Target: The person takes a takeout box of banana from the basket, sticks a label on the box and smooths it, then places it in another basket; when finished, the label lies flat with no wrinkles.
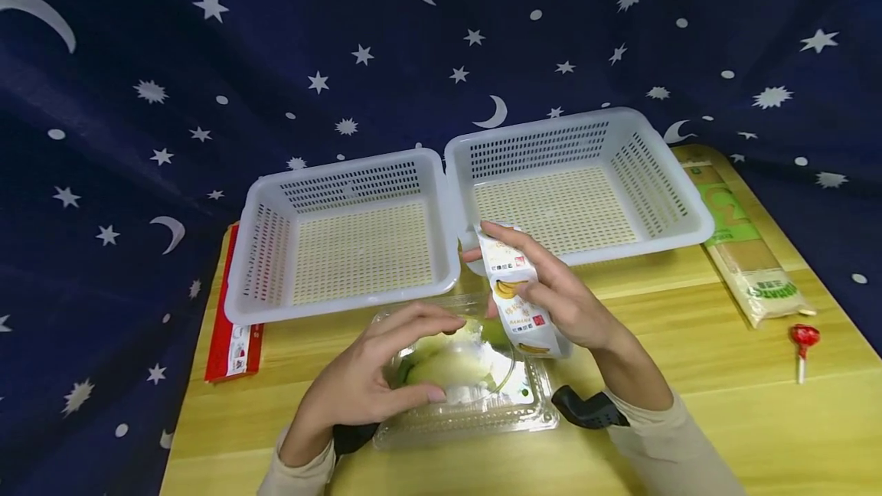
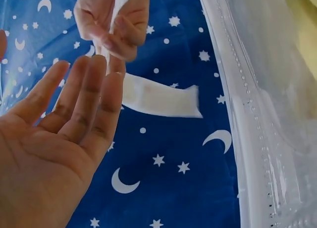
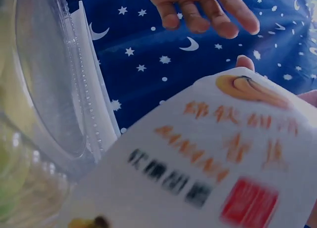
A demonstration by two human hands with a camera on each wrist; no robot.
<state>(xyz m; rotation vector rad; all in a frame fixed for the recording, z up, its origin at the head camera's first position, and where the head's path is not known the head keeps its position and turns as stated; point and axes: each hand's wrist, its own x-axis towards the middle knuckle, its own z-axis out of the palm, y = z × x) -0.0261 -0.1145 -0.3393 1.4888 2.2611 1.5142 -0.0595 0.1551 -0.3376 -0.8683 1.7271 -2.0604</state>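
My right hand [image 1: 568, 305] pinches a strip of white banana stickers [image 1: 521, 321], printed with bananas and orange lettering, above the right side of a clear plastic clamshell box [image 1: 475, 421]. Yellow-green fruit [image 1: 441, 366] shows through its shiny lid. My left hand [image 1: 365, 377] hovers over the box's left side, fingers spread and slightly bent, holding nothing. In the left wrist view, the strip's pale back [image 2: 161, 97] trails from the right fingers, just beyond the left fingertips. Large sticker print fills the right wrist view, with the left fingers [image 3: 203, 13] apart from it.
Two white perforated baskets [image 1: 344, 303] [image 1: 586, 252] stand side by side behind the box. A red packet [image 1: 223, 343] lies by the left basket. On the right are a green-and-clear noodle-like packet [image 1: 740, 251] and a red lollipop [image 1: 804, 335]. A starry dark-blue cloth [image 1: 386, 121] hangs behind.
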